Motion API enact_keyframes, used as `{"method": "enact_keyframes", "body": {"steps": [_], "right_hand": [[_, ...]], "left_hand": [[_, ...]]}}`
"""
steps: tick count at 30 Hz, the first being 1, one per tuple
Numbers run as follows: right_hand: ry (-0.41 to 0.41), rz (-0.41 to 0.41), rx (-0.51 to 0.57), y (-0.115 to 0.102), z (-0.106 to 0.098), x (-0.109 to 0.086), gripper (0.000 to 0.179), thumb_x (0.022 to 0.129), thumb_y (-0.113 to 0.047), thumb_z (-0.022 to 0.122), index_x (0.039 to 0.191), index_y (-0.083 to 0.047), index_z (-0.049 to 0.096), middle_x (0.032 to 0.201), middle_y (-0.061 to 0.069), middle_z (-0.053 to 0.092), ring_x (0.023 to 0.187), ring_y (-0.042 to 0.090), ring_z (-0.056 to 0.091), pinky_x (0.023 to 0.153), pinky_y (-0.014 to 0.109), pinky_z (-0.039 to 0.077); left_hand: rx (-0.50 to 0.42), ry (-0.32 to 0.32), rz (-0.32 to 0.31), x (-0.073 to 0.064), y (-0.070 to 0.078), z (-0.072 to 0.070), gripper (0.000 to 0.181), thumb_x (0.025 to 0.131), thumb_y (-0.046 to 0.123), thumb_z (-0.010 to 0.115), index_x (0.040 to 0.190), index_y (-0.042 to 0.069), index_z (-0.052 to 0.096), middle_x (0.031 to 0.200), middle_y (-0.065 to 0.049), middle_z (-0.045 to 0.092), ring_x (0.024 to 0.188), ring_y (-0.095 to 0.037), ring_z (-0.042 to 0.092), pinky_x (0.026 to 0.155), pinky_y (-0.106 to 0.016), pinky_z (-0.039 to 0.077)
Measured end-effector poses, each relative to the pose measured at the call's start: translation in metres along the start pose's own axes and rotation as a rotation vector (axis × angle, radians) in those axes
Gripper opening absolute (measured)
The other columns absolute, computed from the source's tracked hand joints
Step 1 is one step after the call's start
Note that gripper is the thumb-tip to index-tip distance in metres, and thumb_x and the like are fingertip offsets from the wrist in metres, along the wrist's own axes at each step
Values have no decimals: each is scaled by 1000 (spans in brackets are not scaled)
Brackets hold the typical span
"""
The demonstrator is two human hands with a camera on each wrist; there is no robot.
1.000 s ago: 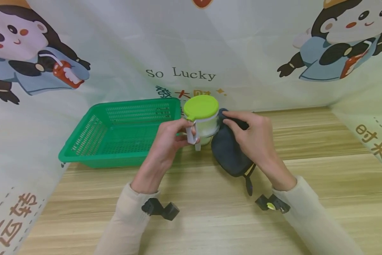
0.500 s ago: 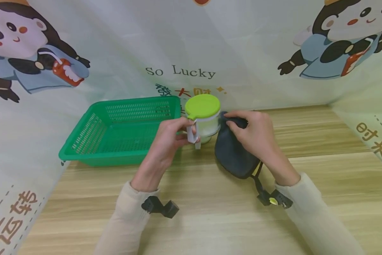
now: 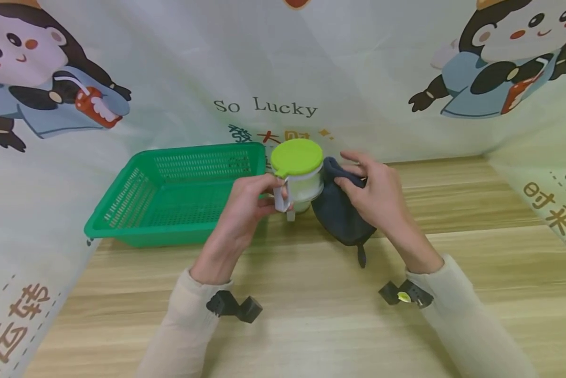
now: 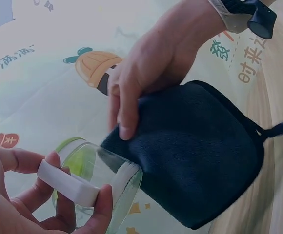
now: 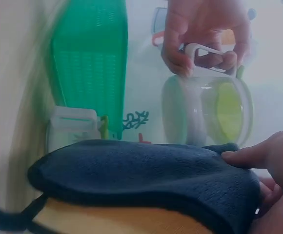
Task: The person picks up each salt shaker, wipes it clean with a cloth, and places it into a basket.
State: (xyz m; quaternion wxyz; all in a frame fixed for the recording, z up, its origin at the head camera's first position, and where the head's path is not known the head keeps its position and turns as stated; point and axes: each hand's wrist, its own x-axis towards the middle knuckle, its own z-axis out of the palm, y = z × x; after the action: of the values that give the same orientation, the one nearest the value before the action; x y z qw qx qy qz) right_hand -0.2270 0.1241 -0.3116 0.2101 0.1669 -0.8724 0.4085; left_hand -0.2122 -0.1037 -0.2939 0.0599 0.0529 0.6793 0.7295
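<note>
My left hand (image 3: pixel 252 202) grips the white handle (image 4: pixel 68 184) of a clear jar with a lime-green lid (image 3: pixel 297 156). The jar is upright in the head view, its see-through wall showing in the right wrist view. My right hand (image 3: pixel 382 194) pinches a dark blue cloth (image 3: pixel 339 210) by its upper part, thumb in front, index finger raised off it. A short loop (image 3: pixel 361 256) dangles from the cloth's lower end. One folded edge of the cloth lies right at the jar's side. In the right wrist view a tan-orange area (image 5: pixel 117 220) shows below the cloth's dark rim.
A green slotted basket (image 3: pixel 136 236) stands at the left on the wooden table (image 3: pixel 301 325). Below the held jar is a second container (image 5: pixel 73 122) with a pale handle and a green part, mostly hidden in the head view. A printed sheet (image 3: pixel 367 79) hangs behind.
The cloth swung right, then came back left and up, its loop now hanging straight down. My right index finger has lifted off the cloth. The jar has stayed nearly in place.
</note>
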Motion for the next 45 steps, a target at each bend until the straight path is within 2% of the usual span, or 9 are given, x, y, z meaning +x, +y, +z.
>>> {"method": "enact_keyframes", "body": {"steps": [3,6,10,16,21,26,31,35,45], "right_hand": [[-23,22,7,2,2,1,30,87,-18,70,117,-14,70,106,5,74,107,23,67,87,38,54],[-44,37,-13,4,3,0,24,89,-19,67,112,-18,73,106,7,74,79,23,67,68,35,52],[-23,54,-66,4,1,-3,25,91,-23,64,115,-22,71,107,8,73,63,22,56,51,32,35],[83,-13,-51,-1,-3,-2,24,92,-20,63,115,-19,70,111,7,72,92,23,70,62,31,47],[114,-41,-59,-1,-4,-1,24,91,-19,65,114,-17,72,108,6,73,72,19,67,49,23,37],[31,-29,-129,3,-5,0,25,91,-19,65,115,-17,72,108,8,73,63,20,58,51,27,35],[-115,22,-154,6,-6,1,25,90,-19,65,114,-16,72,111,8,72,88,26,68,67,37,50],[-169,33,-122,7,-8,2,25,91,-19,65,115,-14,71,113,10,71,101,30,68,77,43,53],[29,-32,-99,0,-18,1,25,91,-19,64,115,-15,72,104,9,74,70,21,64,59,27,45]], "left_hand": [[-4,-2,17,-1,1,-2,23,90,17,57,75,1,62,76,-6,60,69,-29,65,77,-38,59],[-4,-4,21,-2,1,-3,22,90,17,58,75,2,63,76,-6,61,69,-30,66,77,-39,59],[11,-27,17,-3,1,-3,22,91,18,58,76,2,63,79,-6,61,71,-30,67,78,-38,58],[11,-133,12,-2,0,-3,23,94,18,55,80,0,60,94,-11,59,76,-28,68,79,-37,58],[-23,-170,-18,-1,-1,-3,22,94,15,52,79,-1,56,106,-14,56,79,-29,71,81,-40,58],[-31,-148,5,2,-3,-1,23,94,14,51,77,-1,54,100,-10,52,80,-32,71,83,-43,58],[-37,-127,21,4,-5,-2,24,96,16,49,78,-1,52,98,-10,51,82,-35,71,84,-43,57],[-25,-123,23,4,-6,-2,24,95,15,49,76,1,51,100,-11,51,80,-33,70,82,-43,58],[38,-131,24,2,-7,1,22,92,14,46,75,-1,49,114,-17,56,80,-35,71,80,-44,58]]}}
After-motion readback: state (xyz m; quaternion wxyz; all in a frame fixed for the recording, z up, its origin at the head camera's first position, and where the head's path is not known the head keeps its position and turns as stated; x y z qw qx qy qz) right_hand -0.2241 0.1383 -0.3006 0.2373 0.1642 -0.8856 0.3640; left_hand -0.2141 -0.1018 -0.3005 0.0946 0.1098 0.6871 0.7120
